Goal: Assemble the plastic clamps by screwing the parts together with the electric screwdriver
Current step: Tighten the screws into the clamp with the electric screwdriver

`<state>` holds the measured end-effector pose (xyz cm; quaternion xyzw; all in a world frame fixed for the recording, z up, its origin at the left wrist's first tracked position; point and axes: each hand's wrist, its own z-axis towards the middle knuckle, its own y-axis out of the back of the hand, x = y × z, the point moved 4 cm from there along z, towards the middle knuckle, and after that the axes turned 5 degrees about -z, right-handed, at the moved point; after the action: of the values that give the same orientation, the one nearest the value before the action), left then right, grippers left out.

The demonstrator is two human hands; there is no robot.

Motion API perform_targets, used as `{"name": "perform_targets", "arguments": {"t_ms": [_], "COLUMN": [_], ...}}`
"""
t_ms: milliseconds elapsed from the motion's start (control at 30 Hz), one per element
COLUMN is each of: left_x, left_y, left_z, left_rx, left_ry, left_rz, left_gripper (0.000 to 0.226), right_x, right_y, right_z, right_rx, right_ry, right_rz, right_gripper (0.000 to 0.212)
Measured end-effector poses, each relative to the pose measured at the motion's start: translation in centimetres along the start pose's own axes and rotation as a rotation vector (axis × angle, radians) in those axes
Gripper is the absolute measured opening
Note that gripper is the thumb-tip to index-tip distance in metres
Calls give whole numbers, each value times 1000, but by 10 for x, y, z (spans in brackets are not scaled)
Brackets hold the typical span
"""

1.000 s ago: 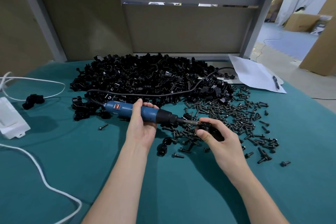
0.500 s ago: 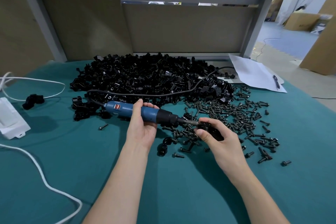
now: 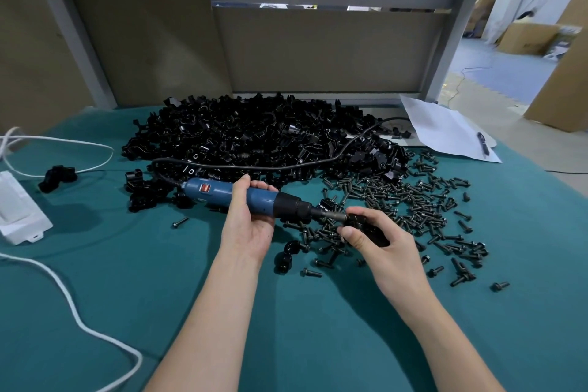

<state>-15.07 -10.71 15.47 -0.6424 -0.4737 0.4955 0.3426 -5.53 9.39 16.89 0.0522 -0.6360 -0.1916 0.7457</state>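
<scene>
Clamp (image 3: 366, 229): black, held just above the middle of the table (image 3: 152, 312), with the screwdriver (image 3: 254, 199) bit against its left side.
Right hand (image 3: 389, 253): fingers (image 3: 381, 216) and thumb clamped round the clamp.
Left hand (image 3: 246, 226): fingers (image 3: 264, 185) wrapped round the blue screwdriver, which lies level and points right.
Done: one screw seems to be going in; whether it is seated cannot be told. A lone black piece (image 3: 57, 176) near the left edge may be a finished clamp.
Left: nearly all of it, judging by the pile (image 3: 254, 137) of parts toward the far edge and the screws (image 3: 413, 201) spread right of middle.
Around: white box (image 3: 19, 210) and white cable (image 3: 63, 293) at the left edge; paper (image 3: 445, 134) with a pen (image 3: 482, 143) at the far right corner.
In the way: the black cord (image 3: 286, 166) trails across the pile, and a loose part (image 3: 288, 253) lies under the hands; neither looks likely to block the tool.
</scene>
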Motion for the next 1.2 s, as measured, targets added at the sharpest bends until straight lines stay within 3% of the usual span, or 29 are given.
{"name": "perform_targets", "arguments": {"t_ms": [500, 700, 933, 1067, 1133, 1200], "left_x": [-1, -3, -13, -14, -12, -8], "left_y": [-2, -3, 2, 4, 2, 5], "left_z": [-2, -4, -2, -5, -17, -29], "left_rx": [-3, 21, -19, -37, -57, -135], "left_ry": [-5, -3, -18, -98, -173, -251], "left_rz": [48, -56, -147, -11, 201, 509], "left_gripper": [15, 38, 29, 7, 24, 70], "right_x": [-4, -1, -11, -14, -14, -13], "right_y": [-5, -8, -2, 5, 5, 7], "right_z": [-5, -5, -4, -1, -1, -1], "right_rx": [-20, 6, -31, -68, -57, -69], "right_ry": [39, 41, -10, -88, -139, -181], "right_rz": [-27, -30, -17, 53, 212, 370], "right_gripper": [33, 35, 28, 22, 25, 37]}}
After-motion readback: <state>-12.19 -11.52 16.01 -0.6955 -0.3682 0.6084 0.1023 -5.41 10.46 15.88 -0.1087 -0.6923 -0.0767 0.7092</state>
